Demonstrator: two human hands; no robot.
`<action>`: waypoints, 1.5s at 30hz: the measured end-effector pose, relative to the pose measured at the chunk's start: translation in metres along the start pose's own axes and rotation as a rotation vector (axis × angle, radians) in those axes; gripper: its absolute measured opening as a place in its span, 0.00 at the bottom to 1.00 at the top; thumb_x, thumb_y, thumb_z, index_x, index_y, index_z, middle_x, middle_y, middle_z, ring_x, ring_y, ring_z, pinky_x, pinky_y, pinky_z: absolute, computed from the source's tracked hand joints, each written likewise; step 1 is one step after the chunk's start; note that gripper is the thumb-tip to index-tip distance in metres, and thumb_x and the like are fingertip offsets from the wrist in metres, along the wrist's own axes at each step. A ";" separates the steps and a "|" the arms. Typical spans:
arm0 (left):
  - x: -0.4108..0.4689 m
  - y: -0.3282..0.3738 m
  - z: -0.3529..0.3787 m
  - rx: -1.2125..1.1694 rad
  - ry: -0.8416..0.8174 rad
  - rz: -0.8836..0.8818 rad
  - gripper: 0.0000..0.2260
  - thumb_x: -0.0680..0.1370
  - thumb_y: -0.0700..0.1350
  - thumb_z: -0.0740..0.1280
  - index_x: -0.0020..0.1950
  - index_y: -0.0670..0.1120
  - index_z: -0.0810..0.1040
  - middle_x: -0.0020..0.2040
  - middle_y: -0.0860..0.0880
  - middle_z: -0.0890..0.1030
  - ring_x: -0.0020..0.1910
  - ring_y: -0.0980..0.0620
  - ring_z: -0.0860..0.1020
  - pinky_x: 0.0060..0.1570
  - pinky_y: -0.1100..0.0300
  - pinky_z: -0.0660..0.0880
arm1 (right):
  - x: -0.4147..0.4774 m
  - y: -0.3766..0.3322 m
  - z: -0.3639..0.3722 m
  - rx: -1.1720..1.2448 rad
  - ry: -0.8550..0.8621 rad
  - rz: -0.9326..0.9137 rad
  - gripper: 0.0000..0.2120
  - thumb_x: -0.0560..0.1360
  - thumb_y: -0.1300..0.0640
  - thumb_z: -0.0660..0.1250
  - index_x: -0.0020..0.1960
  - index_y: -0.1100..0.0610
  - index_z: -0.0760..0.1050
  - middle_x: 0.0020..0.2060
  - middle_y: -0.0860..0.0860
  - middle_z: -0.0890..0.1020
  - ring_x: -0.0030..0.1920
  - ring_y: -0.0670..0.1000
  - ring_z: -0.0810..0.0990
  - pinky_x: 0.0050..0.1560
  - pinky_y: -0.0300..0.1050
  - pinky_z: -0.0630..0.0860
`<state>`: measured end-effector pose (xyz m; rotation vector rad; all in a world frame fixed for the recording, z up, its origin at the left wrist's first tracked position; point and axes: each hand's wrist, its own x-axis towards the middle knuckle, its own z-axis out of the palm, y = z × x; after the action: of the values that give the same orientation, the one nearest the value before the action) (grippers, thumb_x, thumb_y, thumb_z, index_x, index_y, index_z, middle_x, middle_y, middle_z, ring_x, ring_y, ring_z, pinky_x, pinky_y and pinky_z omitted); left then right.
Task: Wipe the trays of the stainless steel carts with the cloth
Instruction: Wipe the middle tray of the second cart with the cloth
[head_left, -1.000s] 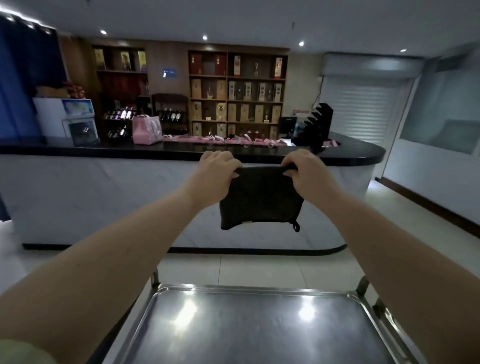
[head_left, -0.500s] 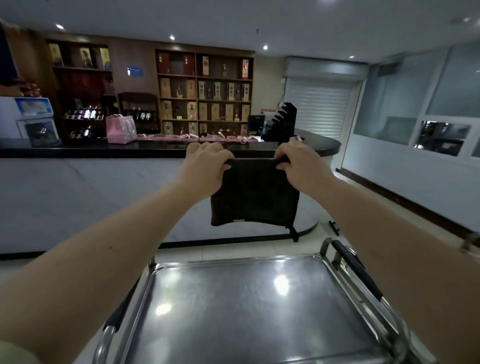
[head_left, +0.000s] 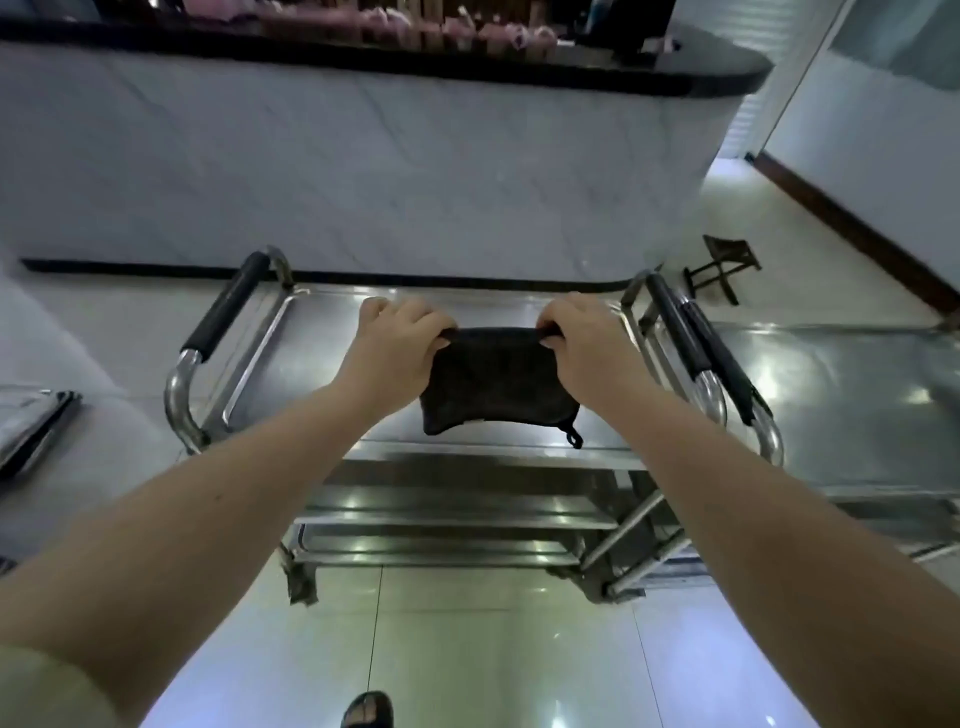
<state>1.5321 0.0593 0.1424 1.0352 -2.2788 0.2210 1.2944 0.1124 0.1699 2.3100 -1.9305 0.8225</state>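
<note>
Lowered: dark rectangular cloth (head_left: 498, 384) above glossy steel tray (head_left: 317, 338).

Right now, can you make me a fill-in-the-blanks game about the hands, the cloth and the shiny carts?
1. The left hand and the right hand grip the cloth by its ____ edge.
2. The side handles of the cart have ____ grips.
3. A second cart stands to the ____ of it.

Missing words: top; black; right.
</note>
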 end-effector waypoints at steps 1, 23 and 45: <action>-0.018 0.009 0.015 -0.008 -0.043 -0.018 0.06 0.75 0.37 0.71 0.50 0.45 0.82 0.46 0.46 0.82 0.44 0.42 0.79 0.51 0.52 0.60 | -0.019 0.009 0.016 0.027 -0.025 0.018 0.04 0.76 0.65 0.65 0.49 0.58 0.76 0.47 0.51 0.77 0.50 0.52 0.70 0.51 0.44 0.67; -0.220 0.056 0.257 -0.310 -0.521 -0.078 0.09 0.76 0.40 0.66 0.53 0.44 0.83 0.46 0.47 0.83 0.44 0.42 0.79 0.51 0.49 0.67 | -0.239 0.116 0.262 0.264 -0.232 0.669 0.09 0.77 0.68 0.63 0.51 0.57 0.76 0.48 0.45 0.72 0.49 0.47 0.73 0.50 0.35 0.69; -0.163 -0.055 0.653 0.060 -0.645 -0.322 0.24 0.83 0.60 0.45 0.79 0.60 0.51 0.81 0.50 0.50 0.78 0.39 0.47 0.71 0.33 0.42 | -0.183 0.338 0.531 -0.250 -0.478 0.363 0.33 0.70 0.23 0.37 0.73 0.28 0.38 0.78 0.37 0.43 0.77 0.65 0.40 0.71 0.67 0.36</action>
<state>1.3484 -0.1287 -0.4792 1.6690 -2.6079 -0.2130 1.1655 0.0186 -0.4662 2.1761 -2.5135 0.0054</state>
